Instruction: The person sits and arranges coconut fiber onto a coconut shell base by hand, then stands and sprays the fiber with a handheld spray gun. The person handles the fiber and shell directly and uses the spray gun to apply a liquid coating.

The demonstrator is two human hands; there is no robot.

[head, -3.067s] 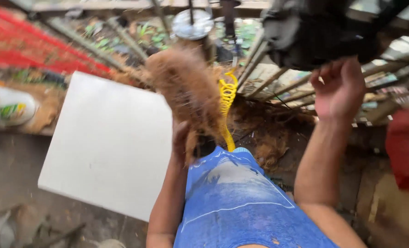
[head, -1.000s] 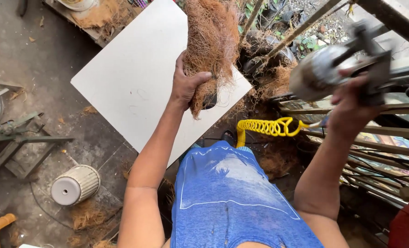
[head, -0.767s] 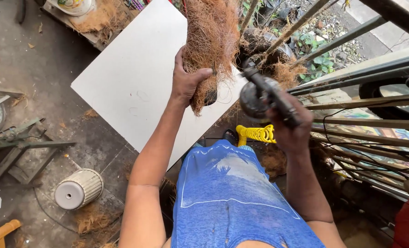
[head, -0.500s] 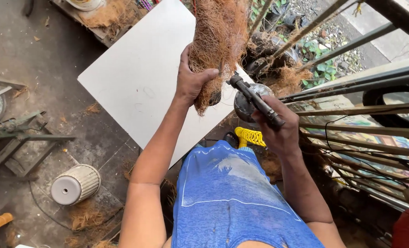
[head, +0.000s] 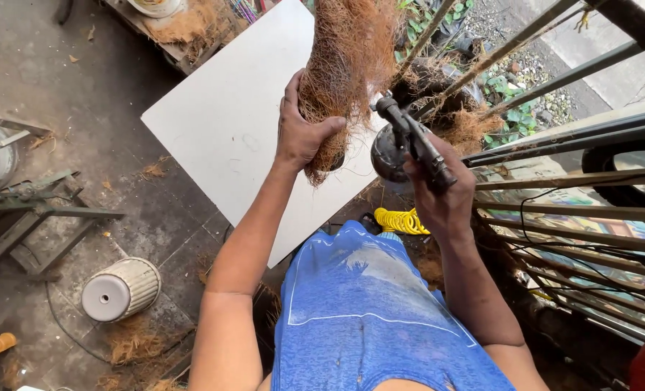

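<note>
Fibre bundle (head: 348, 69) upright, long axis vertical, gripped low in closed left hand (head: 300, 130). Right hand (head: 445, 199) wrapped around spray gun (head: 409, 145), nozzle just right of bundle base, seemingly aimed at it, gap unclear. White board (head: 228, 123) behind.

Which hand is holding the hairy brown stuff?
The left hand grips the brown fibre bundle. The right hand holds a dark metal spray gun instead.

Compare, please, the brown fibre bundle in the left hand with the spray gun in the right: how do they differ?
The fibre bundle is brown, shaggy and loose; the spray gun is dark, smooth, hard metal. The left hand holds the bundle upright; the right hand holds the gun slanted, its nozzle toward the bundle. Both are gripped above the white board.
</note>
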